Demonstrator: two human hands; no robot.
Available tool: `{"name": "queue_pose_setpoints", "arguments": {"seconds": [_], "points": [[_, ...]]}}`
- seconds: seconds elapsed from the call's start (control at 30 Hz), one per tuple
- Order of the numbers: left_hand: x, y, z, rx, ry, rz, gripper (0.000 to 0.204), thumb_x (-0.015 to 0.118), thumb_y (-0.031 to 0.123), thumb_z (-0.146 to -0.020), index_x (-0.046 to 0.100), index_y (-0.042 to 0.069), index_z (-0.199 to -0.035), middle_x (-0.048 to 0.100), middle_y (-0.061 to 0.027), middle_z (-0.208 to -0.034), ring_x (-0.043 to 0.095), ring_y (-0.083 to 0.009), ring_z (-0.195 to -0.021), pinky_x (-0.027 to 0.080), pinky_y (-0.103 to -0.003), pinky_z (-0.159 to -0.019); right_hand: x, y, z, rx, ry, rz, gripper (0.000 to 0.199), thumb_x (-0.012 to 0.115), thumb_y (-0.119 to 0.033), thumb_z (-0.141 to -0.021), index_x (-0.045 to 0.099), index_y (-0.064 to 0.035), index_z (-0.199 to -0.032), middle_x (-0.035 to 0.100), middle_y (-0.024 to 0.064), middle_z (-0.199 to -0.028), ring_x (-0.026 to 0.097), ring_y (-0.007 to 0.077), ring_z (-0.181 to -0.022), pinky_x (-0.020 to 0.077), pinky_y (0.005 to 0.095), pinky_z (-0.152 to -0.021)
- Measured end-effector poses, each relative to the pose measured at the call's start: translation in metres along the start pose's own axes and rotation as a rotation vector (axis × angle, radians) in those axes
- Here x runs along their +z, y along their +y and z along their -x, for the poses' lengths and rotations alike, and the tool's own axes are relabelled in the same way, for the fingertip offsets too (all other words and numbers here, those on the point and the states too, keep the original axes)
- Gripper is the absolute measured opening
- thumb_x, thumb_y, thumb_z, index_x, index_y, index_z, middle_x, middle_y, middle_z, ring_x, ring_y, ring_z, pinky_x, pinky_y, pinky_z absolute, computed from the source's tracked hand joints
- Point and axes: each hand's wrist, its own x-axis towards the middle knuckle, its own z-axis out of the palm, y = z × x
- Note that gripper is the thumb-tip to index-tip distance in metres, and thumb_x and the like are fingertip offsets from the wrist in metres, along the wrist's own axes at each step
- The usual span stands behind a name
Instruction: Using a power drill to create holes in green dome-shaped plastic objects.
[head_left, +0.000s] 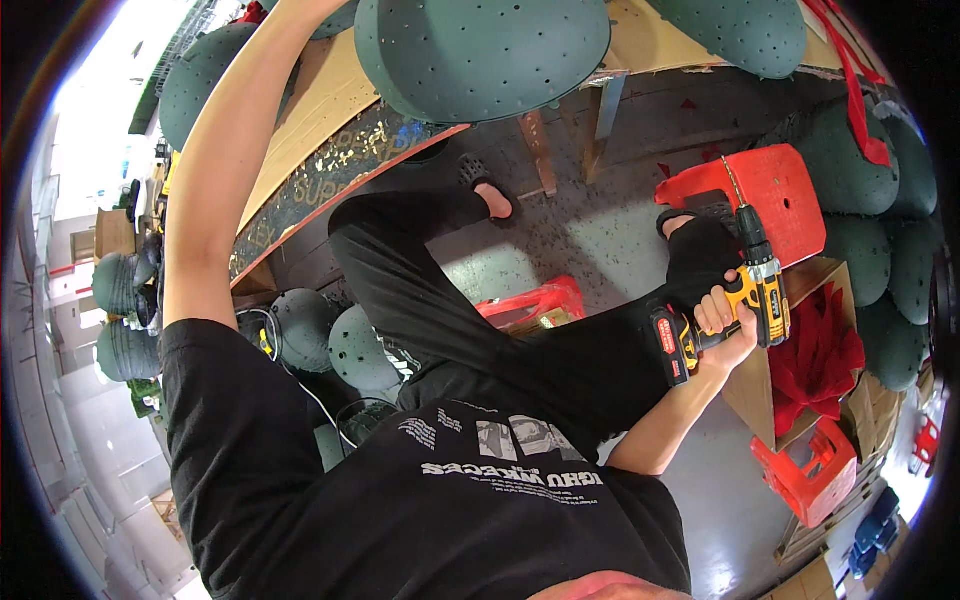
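View: head
Right hand [728, 330]: wrapped around the grip of a yellow-and-black drill [772, 300]
Drill position: held at right, bit pointed upward before a red stool [800, 215]
Left hand: cut off by the top edge; state cannot be told
Perforated green dome [485, 50]: seen at top centre, by the cardboard-covered surface [645, 40]

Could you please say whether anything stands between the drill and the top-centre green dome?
Nothing visible stands between the drill in the right hand and the dome; the red stool shows behind the bit.
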Motion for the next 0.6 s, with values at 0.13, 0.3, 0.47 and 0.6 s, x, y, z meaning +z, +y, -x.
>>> {"name": "queue_pose_setpoints", "arguments": {"seconds": [0.13,0.3,0.47,0.6], "points": [[0.010,0.002,0.002,-0.046,-0.032,-0.004,0.048,0.048,0.038,-0.097,0.067,-0.002,-0.079,0.067,-0.0231,-0.080,0.067,-0.0406,-0.079,0.051,-0.050,-0.072,0.001,0.001,0.000,-0.005,-0.013,-0.030,0.045,0.060,-0.012,-0.090,0.044,0.0011,-0.130,0.038,-0.0006,-0.068,0.038,0.0095,-0.057,0.0357,0.0260,-0.056],[0.025,0.010,0.011,-0.131,-0.022,0.065,0.050,0.050,0.041,-0.096,0.068,-0.001,-0.075,0.068,-0.0236,-0.081,0.067,-0.0402,-0.080,0.052,-0.051,-0.072,0.006,0.002,0.002,-0.001,-0.009,-0.009,0.044,0.060,-0.011,-0.089,0.045,0.0011,-0.129,0.036,-0.0007,-0.067,0.036,0.0093,-0.057,0.0353,0.0262,-0.056],[0.010,0.017,-0.002,-0.181,-0.062,0.033,0.044,0.052,0.041,-0.095,0.067,0.001,-0.087,0.068,-0.0214,-0.097,0.065,-0.0384,-0.095,0.051,-0.048,-0.083,0.037,0.024,0.006,-0.006,0.240,0.241,0.042,0.058,-0.011,-0.084,0.048,0.0000,-0.124,0.035,0.0003,-0.066,0.036,0.0118,-0.056,0.0347,0.0280,-0.057],[0.038,0.006,-0.013,-0.190,0.088,0.383,0.040,0.054,0.042,-0.096,0.063,0.003,-0.101,0.064,-0.0192,-0.108,0.060,-0.0379,-0.108,0.048,-0.045,-0.092,0.100,0.079,0.010,0.035,0.258,0.582,0.045,0.062,-0.006,-0.080,0.049,0.0039,-0.122,0.045,0.0042,-0.067,0.045,0.0136,-0.054,0.0372,0.0285,-0.052]]}}
